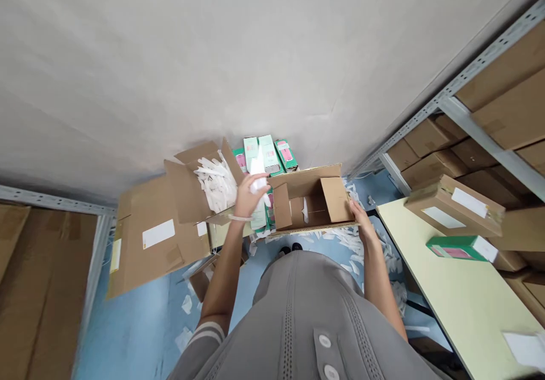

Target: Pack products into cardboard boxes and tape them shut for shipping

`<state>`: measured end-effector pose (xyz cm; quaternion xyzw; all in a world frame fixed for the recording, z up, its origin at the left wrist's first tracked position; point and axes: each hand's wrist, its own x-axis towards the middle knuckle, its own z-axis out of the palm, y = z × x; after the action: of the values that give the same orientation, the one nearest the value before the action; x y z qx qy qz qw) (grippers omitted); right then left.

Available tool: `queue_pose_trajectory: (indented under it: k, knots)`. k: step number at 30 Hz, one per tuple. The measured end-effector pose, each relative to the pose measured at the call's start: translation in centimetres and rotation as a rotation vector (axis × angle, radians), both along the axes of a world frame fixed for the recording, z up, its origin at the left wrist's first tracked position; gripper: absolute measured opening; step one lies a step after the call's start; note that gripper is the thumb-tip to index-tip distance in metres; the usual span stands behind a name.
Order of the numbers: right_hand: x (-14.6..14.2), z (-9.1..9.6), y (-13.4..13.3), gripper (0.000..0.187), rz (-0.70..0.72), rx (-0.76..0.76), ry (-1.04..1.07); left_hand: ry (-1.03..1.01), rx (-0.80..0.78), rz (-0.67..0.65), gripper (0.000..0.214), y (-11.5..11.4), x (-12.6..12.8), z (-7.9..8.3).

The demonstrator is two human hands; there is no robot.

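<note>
My left hand (249,195) is closed around a white plastic-wrapped item (258,180), held between two open cardboard boxes. To its left, one open box (187,190) is full of white wrapped pieces (217,186). On the other side, my right hand (356,212) grips the right edge of an almost bare open box (313,198). Green and pink product cartons (268,153) stand against the wall behind both boxes.
A flattened cardboard box (147,238) leans at the left. White paper scraps (349,243) litter the blue floor. A pale table (460,295) at right carries a green carton (457,247) and a flat brown box (457,205). Metal shelving (472,124) holds brown boxes.
</note>
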<state>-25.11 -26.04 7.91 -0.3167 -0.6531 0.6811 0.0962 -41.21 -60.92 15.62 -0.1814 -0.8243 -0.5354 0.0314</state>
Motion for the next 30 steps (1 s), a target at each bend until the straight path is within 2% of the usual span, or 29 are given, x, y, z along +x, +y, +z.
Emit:
queue_pose_trajectory:
  k: [2,4,6,8,11,15,17,24,30]
  knots:
    - [0.2,0.0,-0.1,0.057,-0.017,-0.002,-0.018,-0.081,-0.007,-0.150,0.034,3.2,1.8,-0.9]
    - [0.3,-0.1,-0.1,0.058,-0.041,-0.009,-0.040,-0.191,-0.045,-0.325,0.037,5.8,2.9,-2.4]
    - [0.3,-0.2,-0.2,0.059,-0.057,-0.010,-0.047,-0.291,-0.099,-0.509,0.039,7.8,3.4,-4.0]
    - [0.4,-0.3,-0.2,0.059,-0.060,0.001,-0.040,-0.358,-0.146,-0.620,0.043,9.1,3.5,-5.3]
    - [0.6,-0.2,-0.4,0.058,-0.060,0.022,-0.038,-0.405,-0.186,-0.640,0.055,10.4,3.3,-6.0]
    - [0.8,0.2,-0.7,0.057,-0.049,0.021,-0.022,-0.511,-0.187,-0.655,0.081,11.3,3.4,-5.6]
    - [0.8,0.4,-0.8,0.056,-0.053,0.014,-0.026,-0.578,-0.179,-0.681,0.087,11.6,3.6,-5.3]
    - [0.8,0.5,-0.9,0.057,-0.042,0.039,-0.023,-0.573,-0.162,-0.604,0.086,11.7,3.8,-5.2]
    - [0.8,-0.1,-0.4,0.063,0.018,0.070,-0.036,-0.556,-0.129,-0.644,0.081,10.9,3.9,-4.4]
